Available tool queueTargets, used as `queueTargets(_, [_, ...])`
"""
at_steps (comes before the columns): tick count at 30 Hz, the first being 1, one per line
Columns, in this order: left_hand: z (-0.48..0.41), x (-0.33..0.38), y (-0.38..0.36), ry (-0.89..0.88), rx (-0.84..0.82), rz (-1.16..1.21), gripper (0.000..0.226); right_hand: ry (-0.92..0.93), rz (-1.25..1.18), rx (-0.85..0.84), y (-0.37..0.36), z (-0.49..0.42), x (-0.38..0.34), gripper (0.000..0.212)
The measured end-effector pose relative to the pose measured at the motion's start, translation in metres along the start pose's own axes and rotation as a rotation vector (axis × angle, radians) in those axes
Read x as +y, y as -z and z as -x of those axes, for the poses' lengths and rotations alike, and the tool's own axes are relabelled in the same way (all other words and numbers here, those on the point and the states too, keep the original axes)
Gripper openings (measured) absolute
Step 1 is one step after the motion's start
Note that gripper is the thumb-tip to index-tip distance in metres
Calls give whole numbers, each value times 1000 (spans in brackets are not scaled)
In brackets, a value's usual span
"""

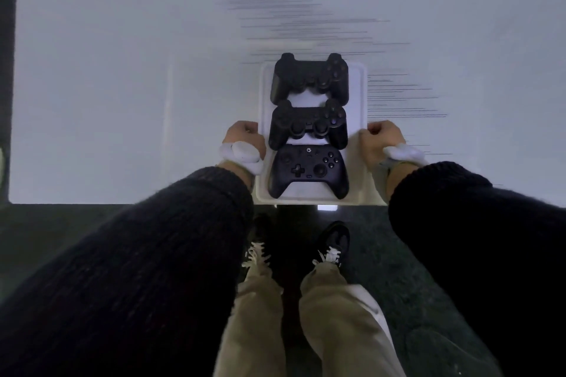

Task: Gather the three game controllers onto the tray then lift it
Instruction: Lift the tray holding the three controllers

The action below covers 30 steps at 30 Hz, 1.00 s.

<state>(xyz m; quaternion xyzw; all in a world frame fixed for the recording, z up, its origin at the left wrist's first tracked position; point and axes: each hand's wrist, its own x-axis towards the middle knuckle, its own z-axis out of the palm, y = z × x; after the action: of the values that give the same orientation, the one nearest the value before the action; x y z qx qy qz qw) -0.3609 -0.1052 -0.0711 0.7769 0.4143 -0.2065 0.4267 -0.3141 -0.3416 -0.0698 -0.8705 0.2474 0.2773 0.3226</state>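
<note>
A white rectangular tray (359, 92) lies at the near edge of the white table, its long side running away from me. Three black game controllers sit on it in a row: the far controller (310, 77), the middle controller (308, 125) and the near controller (308, 171). My left hand (245, 139) grips the tray's left rim with fingers curled. My right hand (381, 139) grips the right rim the same way. Whether the tray is off the table surface I cannot tell.
The white table (122, 70) stretches away and to both sides, with faint grey streaks beyond the tray. Its near edge runs just below the tray. Below it are dark floor, my shoes (332, 246) and beige trousers.
</note>
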Motion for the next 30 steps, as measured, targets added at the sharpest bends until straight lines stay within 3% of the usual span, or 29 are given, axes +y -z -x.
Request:
queueTargets(8, [-1,-15,8,-21,54,36,33,40,63,-7,-10,7,-5,21])
queueTargets(15, [-13,-38,51,11,100,96,31,74,20,-36,-43,31,-37,28])
queueTargets(23, [-38,-79,131,13,183,144,28,116,20,-65,-106,68,-91,18])
queueTargets(30, [-70,-127,220,34,249,170,32,154,6,-120,-189,103,-151,25])
